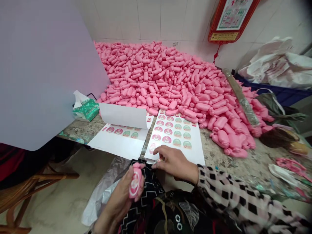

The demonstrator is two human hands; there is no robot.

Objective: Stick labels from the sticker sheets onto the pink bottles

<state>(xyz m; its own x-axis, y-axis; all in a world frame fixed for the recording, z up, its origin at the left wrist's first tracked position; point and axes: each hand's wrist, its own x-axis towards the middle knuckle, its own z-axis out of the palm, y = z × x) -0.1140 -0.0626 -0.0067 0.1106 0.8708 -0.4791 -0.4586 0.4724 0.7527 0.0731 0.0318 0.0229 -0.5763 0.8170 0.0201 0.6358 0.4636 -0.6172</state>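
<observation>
My left hand (119,201) is shut around a pink soft-looking capsule-shaped item (136,181) with a round pink-and-white label on it, held low over my dark patterned lap. My right hand (174,163) rests at the bottom edge of a sticker sheet (175,135) printed with rows of round pink and green labels. Its fingertips pinch a small label-like piece (158,160). A second sticker sheet (119,143) lies to the left, its backing paper (123,115) curled up. Behind both sheets rises a large heap of similar pink items (158,74).
The heap spreads across a worn, paint-stained table (243,162) against a tiled wall. A green tissue pack (85,109) and a pale board (41,71) stand at left. White sacks (275,65) sit on a blue crate (275,92) at right. A wooden chair (24,191) stands low left.
</observation>
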